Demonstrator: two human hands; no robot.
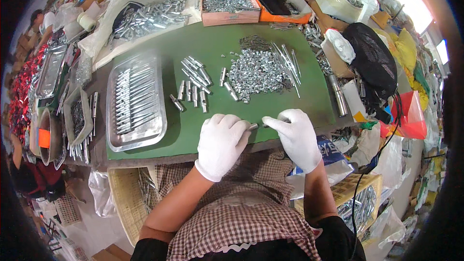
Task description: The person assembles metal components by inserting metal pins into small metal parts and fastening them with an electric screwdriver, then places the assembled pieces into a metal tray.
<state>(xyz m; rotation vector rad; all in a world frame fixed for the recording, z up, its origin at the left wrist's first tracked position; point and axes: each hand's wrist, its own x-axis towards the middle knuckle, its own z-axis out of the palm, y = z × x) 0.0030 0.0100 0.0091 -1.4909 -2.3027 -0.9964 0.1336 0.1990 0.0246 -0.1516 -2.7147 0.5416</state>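
Holding a tube (253, 126) in your left hand (222, 141), right hand (296, 137) grip unclear, trayed rods (137, 97) look done, loose fittings (258, 71) left.

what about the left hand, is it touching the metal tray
No, the left hand is at the near edge of the green tabletop, with a strip of green between it and the metal tray.

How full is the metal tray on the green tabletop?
Partly full: slim silver rods lie in a row in the metal tray, with bare metal showing at its near end.
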